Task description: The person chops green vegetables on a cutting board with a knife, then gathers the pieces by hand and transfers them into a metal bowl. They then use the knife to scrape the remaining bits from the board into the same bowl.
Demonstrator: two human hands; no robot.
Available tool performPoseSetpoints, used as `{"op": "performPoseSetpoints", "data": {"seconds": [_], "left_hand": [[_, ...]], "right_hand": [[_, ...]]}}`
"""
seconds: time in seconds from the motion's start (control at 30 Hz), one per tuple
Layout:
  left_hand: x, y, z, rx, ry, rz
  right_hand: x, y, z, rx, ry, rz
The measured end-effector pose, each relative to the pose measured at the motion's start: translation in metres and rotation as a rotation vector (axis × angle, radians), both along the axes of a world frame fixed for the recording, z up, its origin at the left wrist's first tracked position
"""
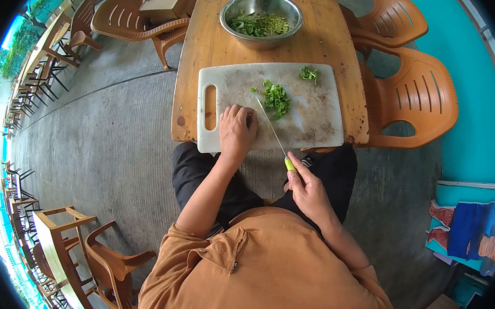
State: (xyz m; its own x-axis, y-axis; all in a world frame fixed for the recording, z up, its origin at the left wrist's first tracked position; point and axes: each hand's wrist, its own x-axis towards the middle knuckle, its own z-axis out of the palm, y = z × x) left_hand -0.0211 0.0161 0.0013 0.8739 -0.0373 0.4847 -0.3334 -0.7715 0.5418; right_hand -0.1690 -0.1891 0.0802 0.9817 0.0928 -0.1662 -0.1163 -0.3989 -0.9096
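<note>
My right hand [308,190] is wrapped round the yellow-green handle of a knife [272,126], its thin blade angled up and left over the board. Against the left part of the white cutting board [313,122], my left hand [237,132] rests with its fingers curled; what is under them, if anything, is hidden. Chopped green leaves [276,98] lie in a pile just right of the blade's tip. A smaller tuft of green trimmings [309,73] sits near the board's far right corner. The board overhangs the table's near edge.
Beyond the board, a steel bowl [259,40] holds chopped greens on the wooden table [324,45]. Brown plastic chairs [415,100] stand close on the right. Another chair [119,16] at the left bears a cardboard box [169,0].
</note>
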Motion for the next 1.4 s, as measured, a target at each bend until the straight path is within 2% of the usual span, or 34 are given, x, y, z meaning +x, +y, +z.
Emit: {"op": "performPoseSetpoints", "data": {"seconds": [0.07, 0.1, 0.17, 0.6, 0.8, 0.9, 0.97, 1.17, 1.3, 1.37, 1.4], "left_hand": [[0.000, 0.001, 0.001, 0.002, 0.002, 0.000], [0.001, 0.000, 0.000, 0.004, 0.001, 0.005], [0.001, 0.000, -0.001, 0.004, 0.002, 0.014], [0.001, 0.000, 0.001, 0.008, -0.002, 0.010], [0.000, 0.000, 0.003, -0.015, 0.002, -0.004], [-0.001, 0.000, 0.003, -0.012, -0.015, 0.011], [-0.002, 0.000, 0.004, -0.005, -0.016, 0.023], [-0.002, 0.002, -0.004, -0.015, -0.009, 0.005], [-0.001, 0.002, -0.004, -0.014, 0.010, 0.023], [-0.001, 0.001, -0.002, -0.018, 0.024, 0.020], [-0.001, 0.001, -0.001, -0.008, 0.017, 0.018]], "right_hand": [[-0.002, -0.001, 0.002, 0.136, 0.170, -0.028], [-0.003, 0.000, 0.003, 0.138, 0.171, -0.025], [-0.006, 0.003, 0.005, 0.344, 0.265, -0.062], [-0.012, 0.006, 0.007, 0.394, 0.320, -0.058], [-0.009, 0.000, 0.007, 0.468, 0.429, -0.074], [-0.009, 0.001, -0.003, 0.347, 0.308, -0.038], [-0.007, 0.006, -0.004, 0.165, 0.219, -0.006], [0.007, 0.025, -0.019, 0.090, 0.004, 0.013], [0.012, 0.018, -0.027, 0.156, 0.017, 0.009], [0.011, 0.012, -0.016, 0.246, 0.213, -0.020], [0.009, 0.010, -0.015, 0.382, 0.233, -0.050]]}}
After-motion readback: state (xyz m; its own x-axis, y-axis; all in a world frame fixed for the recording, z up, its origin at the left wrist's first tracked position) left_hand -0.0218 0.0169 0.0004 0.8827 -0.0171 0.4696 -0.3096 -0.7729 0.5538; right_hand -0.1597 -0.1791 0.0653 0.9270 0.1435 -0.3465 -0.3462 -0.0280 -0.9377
